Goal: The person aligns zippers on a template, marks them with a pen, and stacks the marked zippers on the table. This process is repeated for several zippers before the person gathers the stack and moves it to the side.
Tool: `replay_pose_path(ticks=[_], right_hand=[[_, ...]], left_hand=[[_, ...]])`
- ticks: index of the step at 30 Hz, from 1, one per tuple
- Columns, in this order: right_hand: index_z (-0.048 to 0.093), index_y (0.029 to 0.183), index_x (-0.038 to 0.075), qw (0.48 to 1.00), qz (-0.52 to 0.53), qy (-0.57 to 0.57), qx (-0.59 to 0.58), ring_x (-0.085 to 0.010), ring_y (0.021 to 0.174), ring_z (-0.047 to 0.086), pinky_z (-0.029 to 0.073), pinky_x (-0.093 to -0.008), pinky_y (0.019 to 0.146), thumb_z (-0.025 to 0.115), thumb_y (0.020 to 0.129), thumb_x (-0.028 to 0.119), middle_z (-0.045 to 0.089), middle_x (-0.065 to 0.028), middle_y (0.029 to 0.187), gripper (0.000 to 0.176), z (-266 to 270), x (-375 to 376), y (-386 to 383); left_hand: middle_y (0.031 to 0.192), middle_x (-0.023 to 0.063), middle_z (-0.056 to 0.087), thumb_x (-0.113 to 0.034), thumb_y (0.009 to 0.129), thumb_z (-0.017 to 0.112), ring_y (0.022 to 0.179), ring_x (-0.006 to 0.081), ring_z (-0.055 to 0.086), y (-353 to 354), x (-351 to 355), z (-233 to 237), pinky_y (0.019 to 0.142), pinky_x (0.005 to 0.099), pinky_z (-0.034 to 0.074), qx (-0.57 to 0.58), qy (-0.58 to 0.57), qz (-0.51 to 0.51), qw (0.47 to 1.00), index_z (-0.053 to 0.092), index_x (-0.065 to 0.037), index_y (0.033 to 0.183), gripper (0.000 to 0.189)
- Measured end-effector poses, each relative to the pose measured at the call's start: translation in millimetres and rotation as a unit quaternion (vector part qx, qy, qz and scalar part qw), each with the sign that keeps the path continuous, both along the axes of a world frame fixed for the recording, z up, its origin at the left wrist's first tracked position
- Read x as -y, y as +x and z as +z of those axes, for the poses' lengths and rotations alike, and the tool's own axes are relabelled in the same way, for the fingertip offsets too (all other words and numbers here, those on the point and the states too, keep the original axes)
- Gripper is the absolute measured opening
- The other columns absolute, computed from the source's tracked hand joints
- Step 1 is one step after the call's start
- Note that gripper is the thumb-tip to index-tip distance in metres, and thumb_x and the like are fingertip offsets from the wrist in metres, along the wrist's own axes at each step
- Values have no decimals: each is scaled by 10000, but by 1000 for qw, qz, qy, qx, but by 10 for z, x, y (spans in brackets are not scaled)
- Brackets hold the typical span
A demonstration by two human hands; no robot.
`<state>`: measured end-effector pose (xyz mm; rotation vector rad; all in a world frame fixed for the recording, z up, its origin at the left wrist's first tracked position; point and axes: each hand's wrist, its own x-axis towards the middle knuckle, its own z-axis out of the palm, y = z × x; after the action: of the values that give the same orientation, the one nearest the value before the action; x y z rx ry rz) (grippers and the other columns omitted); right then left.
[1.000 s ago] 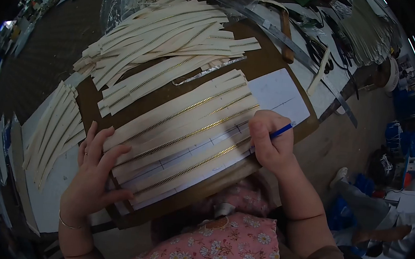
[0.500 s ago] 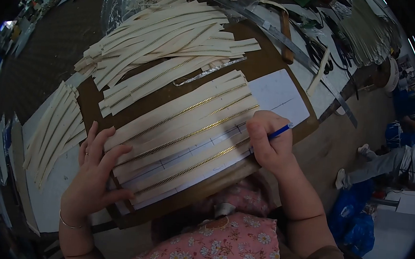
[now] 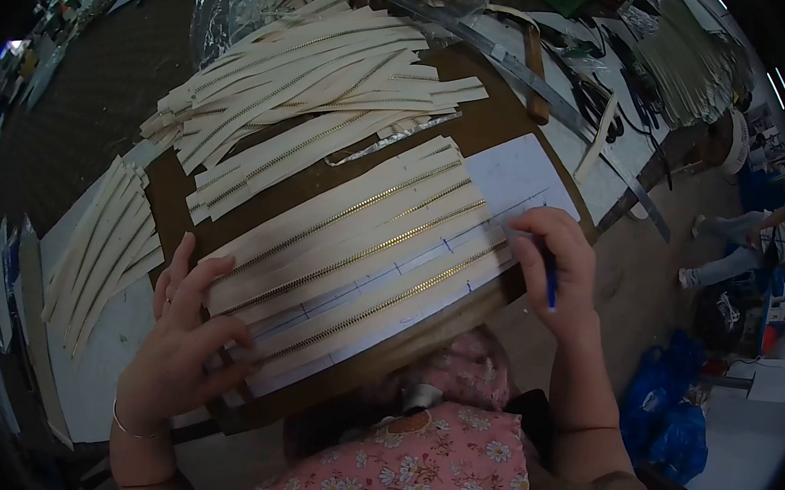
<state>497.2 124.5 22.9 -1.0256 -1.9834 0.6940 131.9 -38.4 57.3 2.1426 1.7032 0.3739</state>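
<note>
Cream zipper strips with brass teeth [image 3: 349, 206] lie side by side on a white paper sheet with drawn blue lines [image 3: 516, 172]. The nearest zipper strip [image 3: 378, 307] lies apart from the rest, with ruled paper showing in the gap. My left hand [image 3: 184, 329] rests with fingers spread at the strips' left ends. At the right end of the nearest strip, my right hand [image 3: 563, 274] has thumb and forefinger close together, either on the strip tip or just beside it. A blue pen [image 3: 552, 287] is tucked in that hand, pointing down. The small mark near the strip's right end is on the paper.
A heap of loose zipper strips [image 3: 286, 77] lies behind on the brown board [image 3: 498, 105]. Another bundle of strips [image 3: 103, 248] sits at left. A long metal ruler [image 3: 555, 91] crosses the back right. Beyond the table are blue bags [image 3: 664, 399] and another person [image 3: 739, 229].
My right hand has moved right and slightly down from the strip, and the pen has swung from a writing grip to pointing down. My left hand has shifted only slightly.
</note>
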Motion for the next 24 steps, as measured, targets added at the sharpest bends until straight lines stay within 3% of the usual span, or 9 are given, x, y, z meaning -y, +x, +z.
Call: replay_pose_path(ticks=[1, 4, 12, 19, 22, 24], right_hand=[[697, 1052, 61, 992, 9, 71, 102, -235, 924, 616, 494, -328, 795, 725, 891, 100, 649, -83, 1010, 168, 33, -5, 9], [700, 1005, 90, 985, 56, 88, 139, -275, 986, 578, 476, -356, 844, 768, 818, 97, 642, -68, 1027, 199, 7, -37, 31], [652, 898, 94, 972, 109, 82, 192, -288, 885, 536, 444, -392, 807, 768, 799, 144, 594, -63, 928, 160, 148, -218, -116], [645, 900, 87, 967, 125, 89, 204, -280, 870, 541, 438, -387, 792, 767, 808, 170, 587, -73, 897, 173, 170, -366, -199], [658, 905, 67, 984, 81, 102, 119, -280, 862, 559, 453, -385, 786, 756, 826, 139, 594, -80, 884, 146, 114, -488, -318], [664, 907, 57, 987, 55, 120, 89, -278, 857, 569, 463, -378, 776, 744, 833, 114, 601, -84, 882, 123, 6, -564, -363]], left_hand=[[1517, 141, 384, -160, 641, 874, 1489, 520, 186, 8, -4, 11, 1178, 588, 192, 0, 0, -2, 1000, 643, -142, 848, 310], [1473, 130, 445, -97, 641, 849, 1484, 522, 211, 41, -11, 36, 1171, 587, 205, -11, -5, -5, 1000, 629, -131, 756, 251], [1414, 116, 507, -15, 672, 771, 1472, 502, 270, -66, -89, -147, 1159, 568, 291, 23, 145, 95, 985, 580, -112, 720, 219], [1404, 125, 504, -4, 687, 757, 1468, 502, 275, -79, -121, -172, 1168, 574, 290, 10, 140, 110, 984, 562, -101, 726, 221], [1401, 141, 500, -13, 696, 753, 1468, 505, 274, -86, -123, -198, 1170, 563, 287, 14, 132, 95, 987, 590, -89, 809, 213], [1421, 168, 484, -60, 709, 753, 1456, 493, 305, -35, -136, -194, 1162, 546, 294, 48, 108, 114, 986, 622, -76, 1017, 335]])
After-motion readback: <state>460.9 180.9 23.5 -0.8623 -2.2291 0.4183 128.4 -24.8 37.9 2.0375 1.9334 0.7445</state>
